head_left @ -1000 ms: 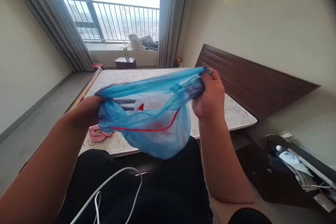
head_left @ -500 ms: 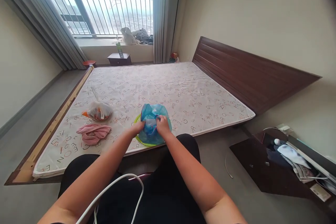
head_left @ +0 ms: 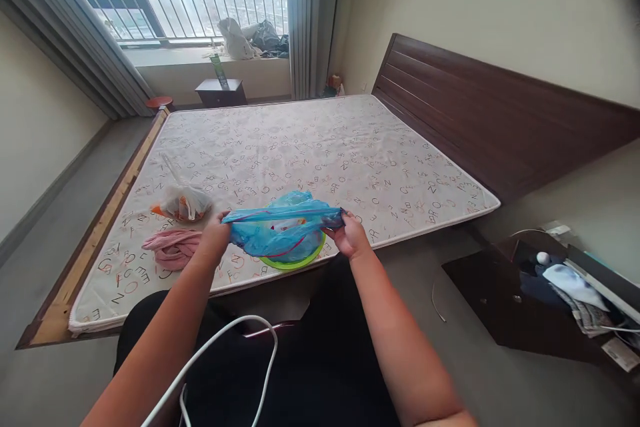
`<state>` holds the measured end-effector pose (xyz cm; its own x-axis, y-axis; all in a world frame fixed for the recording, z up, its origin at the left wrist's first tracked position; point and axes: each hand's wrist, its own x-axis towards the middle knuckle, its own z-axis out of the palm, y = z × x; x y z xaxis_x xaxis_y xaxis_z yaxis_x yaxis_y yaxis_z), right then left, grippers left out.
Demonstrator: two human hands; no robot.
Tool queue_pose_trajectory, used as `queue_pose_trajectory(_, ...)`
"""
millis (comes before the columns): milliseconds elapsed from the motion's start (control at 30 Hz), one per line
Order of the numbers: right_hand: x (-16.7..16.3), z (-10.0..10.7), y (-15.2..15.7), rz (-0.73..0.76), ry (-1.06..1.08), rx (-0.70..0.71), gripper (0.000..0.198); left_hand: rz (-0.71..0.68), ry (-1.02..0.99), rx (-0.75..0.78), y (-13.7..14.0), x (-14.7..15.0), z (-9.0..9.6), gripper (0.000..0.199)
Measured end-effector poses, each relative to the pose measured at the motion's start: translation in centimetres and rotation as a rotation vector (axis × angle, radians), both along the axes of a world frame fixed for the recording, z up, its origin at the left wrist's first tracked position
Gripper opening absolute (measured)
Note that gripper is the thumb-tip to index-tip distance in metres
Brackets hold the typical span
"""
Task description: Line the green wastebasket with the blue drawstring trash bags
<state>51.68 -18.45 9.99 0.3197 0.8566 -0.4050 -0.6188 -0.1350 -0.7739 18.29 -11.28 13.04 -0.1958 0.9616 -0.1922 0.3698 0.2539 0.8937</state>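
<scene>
A translucent blue plastic bag is stretched sideways between my hands, its mouth pulled wide. My left hand grips the left end of its rim. On the other side my right hand pinches the right end, where the film is bunched and darker. Beneath the bag shows the lime-green rim of a round container, resting at the mattress edge. Through the film I make out some white and reddish things, too unclear to name. A folded pink cloth lies left of my left hand.
The lettered mattress spreads ahead. A clear plastic bag with orange things in it sits behind the pink cloth. At right stands a dark cabinet with items on it. A white cable loops over my lap.
My hands have moved apart, left hand leftward and right hand rightward, drawing the bag's mouth wide. The view has tilted down a little.
</scene>
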Motion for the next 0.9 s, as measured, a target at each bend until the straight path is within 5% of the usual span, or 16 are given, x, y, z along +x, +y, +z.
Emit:
queue_pose_trajectory(167,1.3,-0.3,-1.7,0.086,0.133,0.028,0.024,0.021,-0.436,-0.222,-2.6,-0.2,1.2,0.033)
queue_pose_trajectory(300,2.2,-2.7,-3.1,0.374,0.005,-0.010,0.040,0.081,-0.838,-0.222,-4.4,0.2,-1.0,0.017)
queue_pose_trajectory(367,2.1,-4.6,-3.6,0.406,-0.194,-0.111,0.040,0.086,-0.846,-0.292,-5.5,0.1,-3.6,0.016)
queue_pose_trajectory(467,1.1,-7.5,-3.6,0.254,-0.641,-0.200,0.030,-0.018,-0.682,-0.415,-7.1,-0.3,-8.5,0.027)
queue_pose_trajectory(600,-0.2,-9.1,-1.7,-0.025,-0.860,-0.092,0.016,0.077,-0.331,-0.322,-7.5,-1.1,-13.0,0.040)
queue_pose_trajectory(700,-0.7,-8.8,0.7,-0.082,-0.814,-0.019,0.016,0.077,-0.276,-0.178,-5.7,-1.0,-12.5,0.048)
queue_pose_trajectory(800,-1.2,-8.1,2.4,-0.011,-0.609,0.034,0.024,-0.049,-0.263,0.037,-3.1,-0.5,-9.6,0.060)
queue_pose_trajectory(900,-1.9,-7.9,2.3,0.039,-0.436,0.068,0.028,-0.102,-0.101,0.085,-1.5,-0.7,-6.6,0.064)
